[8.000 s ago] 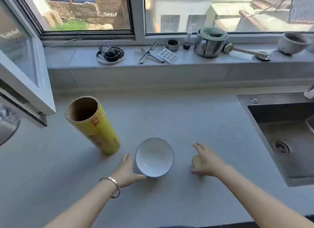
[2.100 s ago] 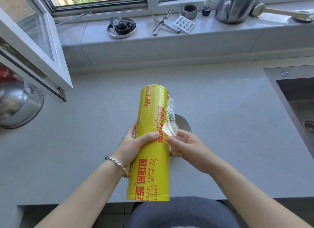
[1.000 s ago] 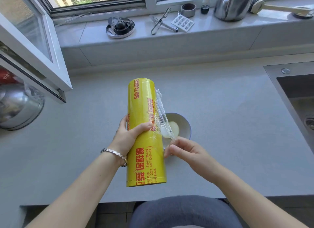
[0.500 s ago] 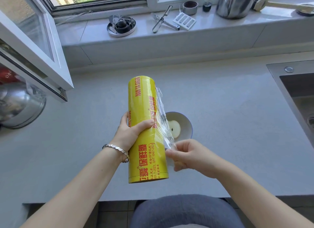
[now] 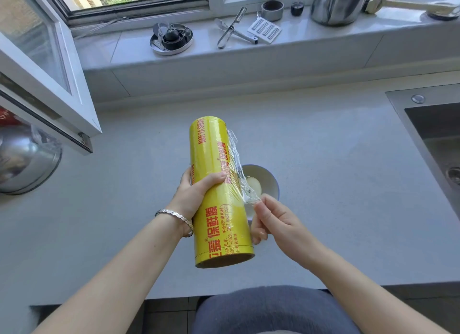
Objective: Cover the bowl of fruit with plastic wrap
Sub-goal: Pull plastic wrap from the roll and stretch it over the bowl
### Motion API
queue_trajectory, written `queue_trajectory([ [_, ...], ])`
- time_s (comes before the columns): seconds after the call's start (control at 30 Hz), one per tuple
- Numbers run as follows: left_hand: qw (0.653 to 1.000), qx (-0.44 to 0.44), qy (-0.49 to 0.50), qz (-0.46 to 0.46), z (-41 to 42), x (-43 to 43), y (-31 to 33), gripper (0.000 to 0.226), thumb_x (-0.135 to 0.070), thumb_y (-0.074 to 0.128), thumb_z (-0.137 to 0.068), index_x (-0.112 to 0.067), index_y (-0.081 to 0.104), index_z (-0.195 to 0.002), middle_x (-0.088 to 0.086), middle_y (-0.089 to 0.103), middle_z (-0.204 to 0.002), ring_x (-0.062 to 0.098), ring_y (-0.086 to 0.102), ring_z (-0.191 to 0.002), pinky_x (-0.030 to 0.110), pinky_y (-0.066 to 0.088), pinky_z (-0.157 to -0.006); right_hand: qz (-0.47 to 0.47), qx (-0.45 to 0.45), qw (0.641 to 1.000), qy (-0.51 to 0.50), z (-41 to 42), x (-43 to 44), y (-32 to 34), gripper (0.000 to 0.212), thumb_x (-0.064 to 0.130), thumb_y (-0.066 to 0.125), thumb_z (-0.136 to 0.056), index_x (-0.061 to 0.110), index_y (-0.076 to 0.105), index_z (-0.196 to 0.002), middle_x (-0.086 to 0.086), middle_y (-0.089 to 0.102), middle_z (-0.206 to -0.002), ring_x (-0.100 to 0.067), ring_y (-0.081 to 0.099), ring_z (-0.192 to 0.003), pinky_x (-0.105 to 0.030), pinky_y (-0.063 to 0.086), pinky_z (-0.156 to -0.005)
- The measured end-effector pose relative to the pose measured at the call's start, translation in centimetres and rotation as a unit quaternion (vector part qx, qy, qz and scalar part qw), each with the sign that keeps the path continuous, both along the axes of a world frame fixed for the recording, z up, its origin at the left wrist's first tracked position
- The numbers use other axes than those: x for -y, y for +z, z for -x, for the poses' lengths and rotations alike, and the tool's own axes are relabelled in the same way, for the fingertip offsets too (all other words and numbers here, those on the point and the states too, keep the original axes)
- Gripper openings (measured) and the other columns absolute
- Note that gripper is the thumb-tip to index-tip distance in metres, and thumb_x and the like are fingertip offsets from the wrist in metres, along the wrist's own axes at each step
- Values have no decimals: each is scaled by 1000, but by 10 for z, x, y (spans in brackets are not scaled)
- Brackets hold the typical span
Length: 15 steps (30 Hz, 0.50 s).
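A tall yellow roll of plastic wrap [image 5: 219,191] with red lettering is held nearly upright above the counter by my left hand [image 5: 194,196], which grips its middle. My right hand [image 5: 271,219] pinches the loose clear edge of the film [image 5: 239,181], peeled a little way off the roll's right side. Behind the roll and the film sits a small white bowl [image 5: 270,181] with a pale piece of fruit [image 5: 254,186] in it. The roll hides the bowl's left part.
A grey counter [image 5: 336,171] runs to a steel sink [image 5: 438,144] at the right. An open window sash [image 5: 49,84] juts over the left side above a steel pot [image 5: 25,164]. The sill holds a metal pot [image 5: 338,4], a peeler [image 5: 231,27] and small items.
The strip of film has been peeled a bit further from the roll, and my right hand has shifted slightly right and down with it. The roll stays in my left hand.
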<state>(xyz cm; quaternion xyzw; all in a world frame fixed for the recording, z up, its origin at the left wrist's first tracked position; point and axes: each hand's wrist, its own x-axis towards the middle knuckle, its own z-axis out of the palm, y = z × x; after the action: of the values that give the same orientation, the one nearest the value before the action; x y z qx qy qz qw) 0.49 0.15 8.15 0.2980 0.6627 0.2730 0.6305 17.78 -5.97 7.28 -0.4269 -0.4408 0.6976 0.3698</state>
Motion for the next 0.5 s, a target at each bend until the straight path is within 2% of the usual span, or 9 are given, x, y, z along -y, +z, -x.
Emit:
queue_trajectory([
  [0.1, 1000, -1, 7, 5, -7, -4, -1, 73, -34, 72, -70, -27, 34, -132, 9, 63, -113, 26, 68, -84, 34, 57, -59, 15, -31, 999, -36, 0, 1, 3, 25, 36, 39, -82, 13, 36, -72, 8, 35, -45, -6, 35, -33, -17, 32, -37],
  [0.17, 999, -14, 28, -11, -9, -9, -1, 77, -35, 75, -68, -28, 33, -133, 8, 62, -114, 27, 67, -87, 38, 57, -65, 19, -28, 998, -50, -1, 3, 3, 24, 33, 40, -84, 12, 35, -75, 3, 29, -48, -5, 26, -29, -16, 22, -33],
  [0.3, 990, -109, 0, -87, -17, -13, 0, 111, -48, 80, -44, -32, 24, -138, 1, 54, -127, 25, 62, -103, 49, 53, -88, 4, 60, 995, -85, -11, 3, -5, 25, 14, 41, -94, 13, 39, -69, 12, 36, -43, -4, 30, -39, -13, 28, -42],
  [0.4, 977, -176, -34, -119, -33, -13, -2, 118, -54, 77, -48, -34, 10, -143, 0, 46, -138, 26, 55, -116, 49, 46, -98, 23, 90, 988, -119, -21, 0, -10, 30, 15, 41, -95, 15, 39, -65, 13, 38, -44, -4, 35, -46, -13, 34, -50],
  [0.5, 942, -293, -115, -116, -50, -21, -10, 118, -60, 73, -59, -37, -7, -143, 8, 44, -139, 33, 52, -118, 48, 45, -98, 22, 133, 978, -158, -28, -1, -17, 31, 16, 40, -96, 15, 38, -65, 11, 33, -49, -1, 31, -43, -10, 32, -47],
])
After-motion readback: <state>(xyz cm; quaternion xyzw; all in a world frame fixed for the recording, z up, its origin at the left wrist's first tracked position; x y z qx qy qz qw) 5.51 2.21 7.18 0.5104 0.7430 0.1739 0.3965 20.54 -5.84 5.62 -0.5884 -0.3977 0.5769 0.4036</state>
